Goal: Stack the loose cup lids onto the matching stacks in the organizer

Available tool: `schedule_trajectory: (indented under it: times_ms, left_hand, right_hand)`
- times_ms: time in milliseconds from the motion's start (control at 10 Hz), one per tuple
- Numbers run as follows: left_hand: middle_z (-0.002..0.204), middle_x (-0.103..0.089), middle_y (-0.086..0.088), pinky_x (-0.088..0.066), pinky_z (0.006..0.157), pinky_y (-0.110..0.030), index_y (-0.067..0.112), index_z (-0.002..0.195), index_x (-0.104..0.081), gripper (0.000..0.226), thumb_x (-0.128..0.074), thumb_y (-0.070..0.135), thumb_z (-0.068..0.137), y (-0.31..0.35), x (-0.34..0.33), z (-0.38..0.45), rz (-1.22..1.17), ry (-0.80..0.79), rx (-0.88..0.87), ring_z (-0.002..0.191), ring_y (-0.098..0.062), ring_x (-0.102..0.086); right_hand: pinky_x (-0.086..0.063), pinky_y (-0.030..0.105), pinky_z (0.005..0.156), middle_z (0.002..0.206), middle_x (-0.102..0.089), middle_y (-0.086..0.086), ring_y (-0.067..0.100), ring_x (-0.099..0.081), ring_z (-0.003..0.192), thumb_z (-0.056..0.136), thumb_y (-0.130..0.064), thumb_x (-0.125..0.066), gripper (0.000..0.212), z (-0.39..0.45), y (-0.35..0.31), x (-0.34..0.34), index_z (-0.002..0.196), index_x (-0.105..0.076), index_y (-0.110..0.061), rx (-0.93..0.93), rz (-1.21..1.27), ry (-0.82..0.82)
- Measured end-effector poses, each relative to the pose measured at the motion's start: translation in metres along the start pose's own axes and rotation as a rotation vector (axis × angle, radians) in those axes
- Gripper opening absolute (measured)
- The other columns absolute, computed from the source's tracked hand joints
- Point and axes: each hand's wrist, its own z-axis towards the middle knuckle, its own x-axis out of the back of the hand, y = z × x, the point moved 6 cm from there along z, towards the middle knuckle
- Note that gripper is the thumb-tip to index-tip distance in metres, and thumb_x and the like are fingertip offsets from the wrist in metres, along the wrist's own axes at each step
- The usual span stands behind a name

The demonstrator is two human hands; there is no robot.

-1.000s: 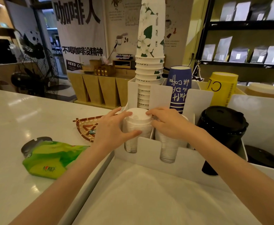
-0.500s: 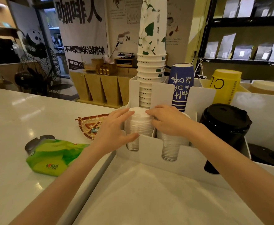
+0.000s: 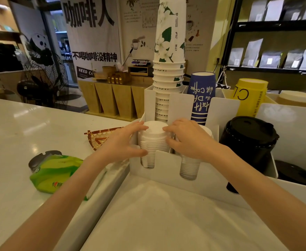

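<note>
A stack of white cup lids (image 3: pixel 154 140) stands in the left front slot of the white organizer (image 3: pixel 168 171). My left hand (image 3: pixel 123 144) wraps its left side, thumb low on the stack and fingers at the top lid's rim. My right hand (image 3: pixel 186 140) presses against the stack's right side, fingertips on the top lid, and covers most of the clear lid stack (image 3: pixel 189 168) in the neighbouring slot. A tall stack of black lids (image 3: pixel 249 142) fills the slot to the right. Another black lid (image 3: pixel 297 175) lies in the far right compartment.
Behind the lid slots stand a tall white floral cup stack (image 3: pixel 168 73), blue cups (image 3: pixel 201 98) and yellow cups (image 3: pixel 251 96). A green packet (image 3: pixel 52 172) and a woven tray (image 3: pixel 101 138) lie on the white counter (image 3: pixel 21 134) at left. A white sheet (image 3: pixel 166 218) covers the near surface.
Both hands stay on the white lid stack, fingers shifted slightly around its top. The view has drifted a little.
</note>
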Motion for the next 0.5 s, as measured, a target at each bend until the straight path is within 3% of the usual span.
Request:
schedule_trajectory:
  times_ms: [200,300,400,500]
  left_hand:
    - [0.152,-0.024,0.007,-0.019,0.112,-0.041,0.03,0.132,-0.035,0.068,-0.068,0.032,0.073,0.002,-0.007,-0.001,0.032,0.032,-0.01,0.139,-0.014,-0.021]
    - [0.151,-0.026,0.004,-0.02,0.112,-0.039,0.026,0.133,-0.035,0.069,-0.068,0.033,0.072,0.007,-0.004,0.001,0.123,0.005,-0.014,0.139,-0.014,-0.019]
    - [0.143,-0.04,-0.001,-0.029,0.107,-0.037,0.021,0.129,-0.039,0.066,-0.069,0.034,0.071,0.022,0.0,0.006,0.254,-0.072,-0.008,0.132,-0.018,-0.032]
    - [0.138,-0.045,-0.003,-0.035,0.101,-0.037,0.019,0.131,-0.037,0.069,-0.066,0.04,0.072,0.036,0.009,0.018,0.366,-0.228,0.073,0.124,-0.021,-0.041]
  right_hand:
    - [-0.023,0.037,0.105,0.134,-0.05,0.003,0.02,-0.035,0.126,0.091,-0.025,-0.036,0.038,-0.005,-0.005,0.0,0.125,-0.049,-0.016,0.051,-0.117,0.07]
    - [-0.023,0.039,0.108,0.136,-0.05,0.002,0.02,-0.036,0.128,0.091,-0.026,-0.035,0.039,-0.005,-0.003,-0.003,0.128,-0.046,-0.017,0.05,-0.154,0.029]
    - [-0.028,0.039,0.108,0.139,-0.046,0.002,0.02,-0.037,0.13,0.089,-0.025,-0.045,0.045,-0.012,-0.002,0.009,0.134,-0.038,-0.023,0.018,0.073,-0.014]
    - [-0.032,0.026,0.102,0.138,-0.046,-0.005,0.009,-0.04,0.125,0.086,-0.025,-0.054,0.054,-0.038,0.0,0.046,0.135,-0.032,-0.028,0.004,0.413,0.153]
